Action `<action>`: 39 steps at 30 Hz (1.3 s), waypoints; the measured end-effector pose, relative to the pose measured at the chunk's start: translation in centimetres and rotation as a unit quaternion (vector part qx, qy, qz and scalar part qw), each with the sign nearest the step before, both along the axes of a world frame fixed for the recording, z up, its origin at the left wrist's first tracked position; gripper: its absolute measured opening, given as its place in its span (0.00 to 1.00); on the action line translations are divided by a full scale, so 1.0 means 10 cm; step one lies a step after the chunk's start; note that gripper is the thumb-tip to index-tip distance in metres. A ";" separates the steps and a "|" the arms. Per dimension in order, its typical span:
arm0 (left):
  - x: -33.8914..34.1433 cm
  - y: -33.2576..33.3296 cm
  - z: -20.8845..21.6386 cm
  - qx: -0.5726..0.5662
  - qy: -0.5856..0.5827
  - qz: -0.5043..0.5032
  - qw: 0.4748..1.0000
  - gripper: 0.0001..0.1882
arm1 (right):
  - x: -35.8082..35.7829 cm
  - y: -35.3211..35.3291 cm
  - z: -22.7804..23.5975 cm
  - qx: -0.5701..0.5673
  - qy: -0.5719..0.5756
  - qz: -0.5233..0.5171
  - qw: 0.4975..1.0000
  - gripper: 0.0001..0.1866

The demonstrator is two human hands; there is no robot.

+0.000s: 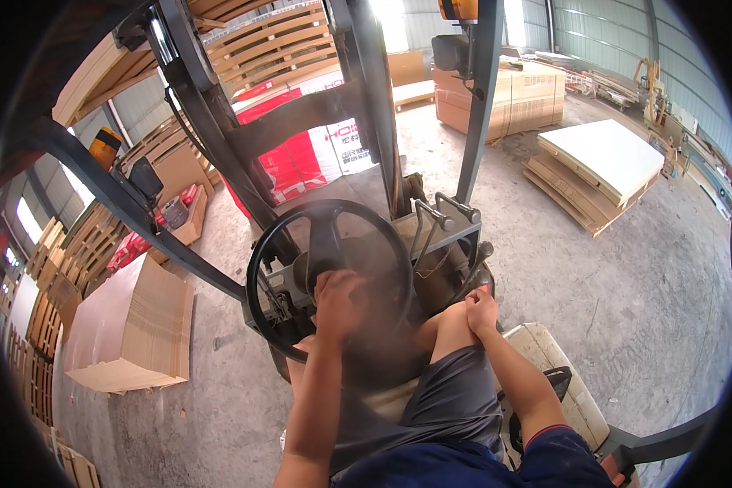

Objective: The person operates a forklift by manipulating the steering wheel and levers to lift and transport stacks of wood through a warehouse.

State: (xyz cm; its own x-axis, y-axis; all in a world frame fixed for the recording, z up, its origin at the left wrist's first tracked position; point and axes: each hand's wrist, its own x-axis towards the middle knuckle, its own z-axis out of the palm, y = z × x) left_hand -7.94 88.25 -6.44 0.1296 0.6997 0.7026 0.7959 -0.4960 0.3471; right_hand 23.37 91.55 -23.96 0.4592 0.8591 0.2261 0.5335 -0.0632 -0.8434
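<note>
I sit in a forklift seat and look down over the black steering wheel (276, 244). My left hand (337, 302) is on the lower part of the wheel, blurred by motion, its fingers closed around the rim or a knob there. My right hand (480, 311) rests on my right knee (451, 325), fingers curled over it. Grey control levers (443, 220) stand just right of the wheel, above my right hand.
The black mast (374, 106) and cab frame (122, 195) rise ahead. A pallet of brown sheets (134, 325) sits low at the left. Stacked boards (598, 167) lie at the right, and wrapped stacks (512, 98) beyond. Wooden pallets (268, 45) ride on the forks above red-and-white packs (301, 163). The floor is concrete (626, 276).
</note>
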 end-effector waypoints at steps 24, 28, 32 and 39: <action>-0.02 0.01 -0.13 -0.033 -0.041 0.000 0.999 0.14 | 0.05 -0.02 0.00 -0.011 -0.013 0.013 1.000 0.09; 0.04 -0.03 -0.06 -0.038 -0.038 -0.001 0.999 0.14 | 0.13 0.04 -0.12 -0.005 -0.053 -0.005 0.999 0.10; 0.01 -0.01 -0.09 -0.032 -0.045 -0.008 0.998 0.14 | 0.10 0.02 -0.09 -0.019 -0.039 0.001 0.999 0.10; 0.01 -0.01 -0.08 -0.030 -0.039 -0.009 0.999 0.14 | 0.07 -0.04 0.02 -0.021 -0.025 -0.002 0.999 0.10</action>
